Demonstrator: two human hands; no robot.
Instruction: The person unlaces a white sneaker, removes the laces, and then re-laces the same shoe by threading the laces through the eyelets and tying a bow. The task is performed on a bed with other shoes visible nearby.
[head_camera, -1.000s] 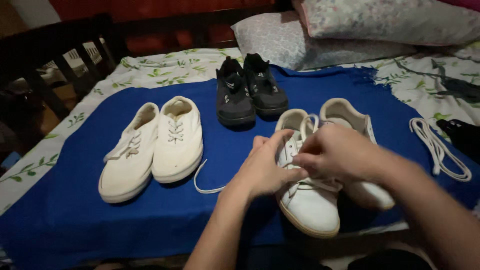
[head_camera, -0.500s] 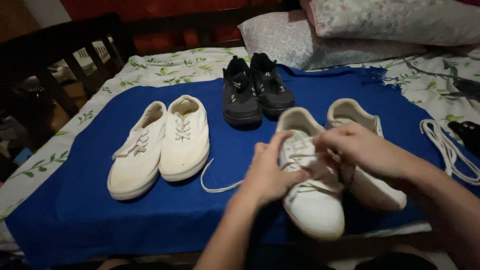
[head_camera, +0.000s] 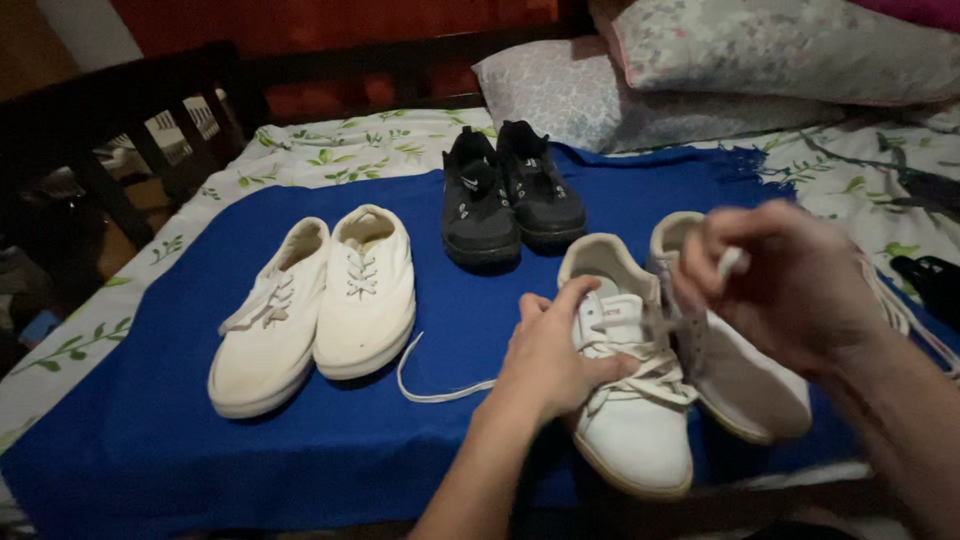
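A white sneaker (head_camera: 630, 420) lies on the blue cloth (head_camera: 160, 430) in front of me, its lace partly threaded. My left hand (head_camera: 553, 352) rests on the sneaker's left side and holds it down by the eyelets. My right hand (head_camera: 775, 280) is raised above the shoe and pinches the white lace end (head_camera: 732, 262) between its fingers. The other end of the lace (head_camera: 430, 385) trails left over the cloth. The second white sneaker (head_camera: 735, 370) of the pair lies just to the right, partly hidden by my right hand.
A cream canvas pair (head_camera: 315, 300) sits at the left of the cloth, a black pair (head_camera: 505, 195) at the back. A loose white lace (head_camera: 915, 315) lies at the right. Pillows (head_camera: 720, 70) are behind, a dark wooden frame (head_camera: 120, 130) at the left.
My right hand has lifted up and to the right, drawing the lace end away from the sneaker. My left hand stays on the shoe.
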